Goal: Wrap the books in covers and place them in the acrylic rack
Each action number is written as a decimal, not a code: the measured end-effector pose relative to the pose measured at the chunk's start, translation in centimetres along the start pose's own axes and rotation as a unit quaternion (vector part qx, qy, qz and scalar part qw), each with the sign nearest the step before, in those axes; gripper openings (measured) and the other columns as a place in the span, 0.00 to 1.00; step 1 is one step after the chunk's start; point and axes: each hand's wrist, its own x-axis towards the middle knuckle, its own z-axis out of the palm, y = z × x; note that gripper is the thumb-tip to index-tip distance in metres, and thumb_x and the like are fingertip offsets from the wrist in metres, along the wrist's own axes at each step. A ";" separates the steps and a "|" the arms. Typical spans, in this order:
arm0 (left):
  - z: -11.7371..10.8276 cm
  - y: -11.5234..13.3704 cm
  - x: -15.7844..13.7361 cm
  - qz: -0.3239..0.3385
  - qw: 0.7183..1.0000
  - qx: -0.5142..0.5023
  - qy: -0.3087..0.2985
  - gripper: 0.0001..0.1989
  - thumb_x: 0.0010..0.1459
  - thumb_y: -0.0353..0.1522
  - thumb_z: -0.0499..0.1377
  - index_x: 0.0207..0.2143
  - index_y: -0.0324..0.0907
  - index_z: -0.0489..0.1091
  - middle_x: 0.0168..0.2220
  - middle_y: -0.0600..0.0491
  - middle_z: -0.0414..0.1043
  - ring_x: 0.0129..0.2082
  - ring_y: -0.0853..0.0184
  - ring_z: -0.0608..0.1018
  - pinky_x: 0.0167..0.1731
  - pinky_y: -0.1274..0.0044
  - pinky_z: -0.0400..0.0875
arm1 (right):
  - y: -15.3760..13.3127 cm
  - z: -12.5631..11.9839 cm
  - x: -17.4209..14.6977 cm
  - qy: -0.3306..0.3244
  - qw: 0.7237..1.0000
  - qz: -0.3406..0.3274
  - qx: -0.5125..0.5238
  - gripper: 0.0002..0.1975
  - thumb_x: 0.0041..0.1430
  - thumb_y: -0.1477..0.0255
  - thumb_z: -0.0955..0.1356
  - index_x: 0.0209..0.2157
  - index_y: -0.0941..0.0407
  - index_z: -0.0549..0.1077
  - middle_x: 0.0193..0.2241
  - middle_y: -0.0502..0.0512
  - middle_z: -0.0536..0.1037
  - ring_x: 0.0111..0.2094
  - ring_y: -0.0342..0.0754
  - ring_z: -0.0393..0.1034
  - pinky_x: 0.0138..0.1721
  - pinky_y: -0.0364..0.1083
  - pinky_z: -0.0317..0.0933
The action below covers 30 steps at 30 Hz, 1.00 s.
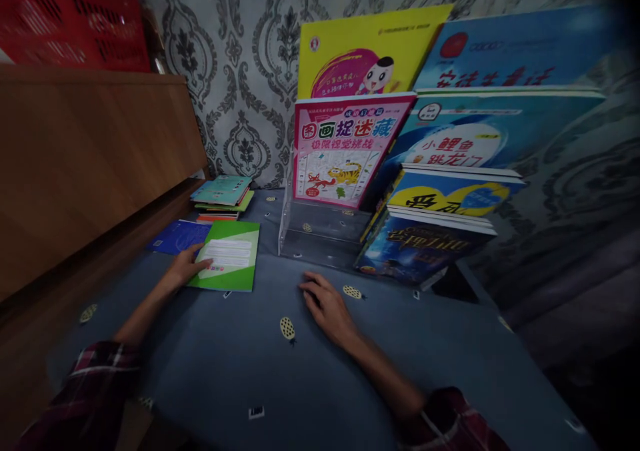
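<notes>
My left hand grips the left edge of a green book, its thumb lying on the cover. The book lies on the table with a white text panel facing up. Partly beneath my left hand and that book is a blue book. My right hand rests on the grey-blue tablecloth, fingers loosely bent and apart, holding nothing. Beyond it stands a clear acrylic book rack. A pink-bordered picture book leans in its left side, before a yellow book.
Several books stand in tiers on the right, among them a dark blue book in front. A small stack of thin books lies at the back left. Along the left are a wooden cabinet and a red plastic basket. Patterned wallpaper is behind.
</notes>
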 end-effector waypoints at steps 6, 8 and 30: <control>-1.3 2.3 -2.1 0.006 0.984 0.172 -0.049 0.32 0.57 0.51 0.58 0.57 0.41 0.73 0.33 0.48 0.79 0.36 0.54 0.81 0.31 0.71 0.71 | 0.0 0.0 -0.1 -0.003 1.000 0.008 0.002 0.14 0.67 0.74 0.64 0.48 0.55 0.80 0.58 0.65 0.75 0.58 0.59 0.72 0.59 0.60 0.68; -1.4 3.8 -2.0 0.014 0.959 0.282 -0.018 0.24 0.62 0.48 0.55 0.52 0.44 0.76 0.42 0.44 0.80 0.43 0.50 0.81 0.38 0.68 0.73 | 0.1 0.0 -0.1 -0.002 1.000 0.008 0.002 0.14 0.67 0.74 0.64 0.48 0.54 0.80 0.58 0.64 0.75 0.58 0.59 0.72 0.59 0.60 0.68; 5.2 7.1 5.0 0.203 0.924 0.323 -0.037 0.23 0.70 0.41 0.49 0.60 0.40 0.68 0.60 0.40 0.70 0.60 0.50 0.70 0.56 0.58 0.65 | -0.2 -0.1 0.0 -0.007 1.000 -0.007 -0.009 0.14 0.67 0.75 0.63 0.47 0.56 0.79 0.57 0.66 0.75 0.59 0.57 0.71 0.59 0.59 0.67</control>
